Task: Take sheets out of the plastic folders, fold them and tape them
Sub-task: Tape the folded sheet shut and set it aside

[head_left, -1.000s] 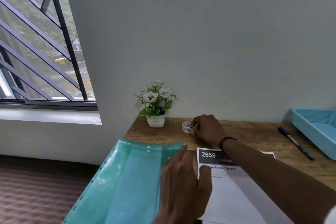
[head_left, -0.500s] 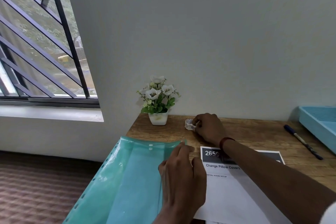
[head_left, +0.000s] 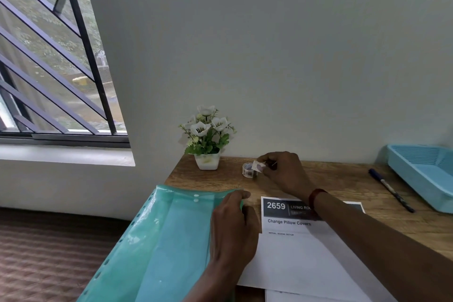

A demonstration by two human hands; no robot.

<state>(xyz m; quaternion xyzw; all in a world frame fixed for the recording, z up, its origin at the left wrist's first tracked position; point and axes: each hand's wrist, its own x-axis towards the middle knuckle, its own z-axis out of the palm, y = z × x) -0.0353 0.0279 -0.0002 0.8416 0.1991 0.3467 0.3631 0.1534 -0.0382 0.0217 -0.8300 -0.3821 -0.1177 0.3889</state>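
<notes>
Containers first: the green plastic folder point(head_left: 171, 240) is lying on the worktop point(head_left: 343, 179) at the left, with its near-left part hanging off the edge. It's see-through-ish, and a paler band can be seen inside, but whether that's paper can't be told. Its long axis runs from near-left up toward the wall. The punched strip is along the left side and the snap-button flap is at the far end.

The blue tray point(head_left: 414, 179) is parked at the far right (only its slotted floor is shown), with a pen point(head_left: 391, 190) laid just beside it, pointing diagonally toward the wall. A small white pot point(head_left: 207, 161) of white flowers point(head_left: 208, 130) is set against the wall.

The sheet point(head_left: 294, 260) is found just right of the folder, flat on the worktop. Its long axis points away toward the wall, and the dark "2659" header is at the far end, readable from the near side. The near part is covered by a blank layer of paper (folded up or separate, can't be told). Another bit of paper point(head_left: 306, 298) is seen under it at the bottom edge.

The left hand point(head_left: 232, 230) is rested on the folder's right edge, with the fingers point(head_left: 241, 195) fairly straight and pressed down near the far corner. The right hand point(head_left: 286, 174) is reached across the sheet to the roll of tape point(head_left: 248, 170), which is stood between the pot and that hand. The loose end point(head_left: 259, 166) is pinched narrowly between thumb and forefinger.
</notes>
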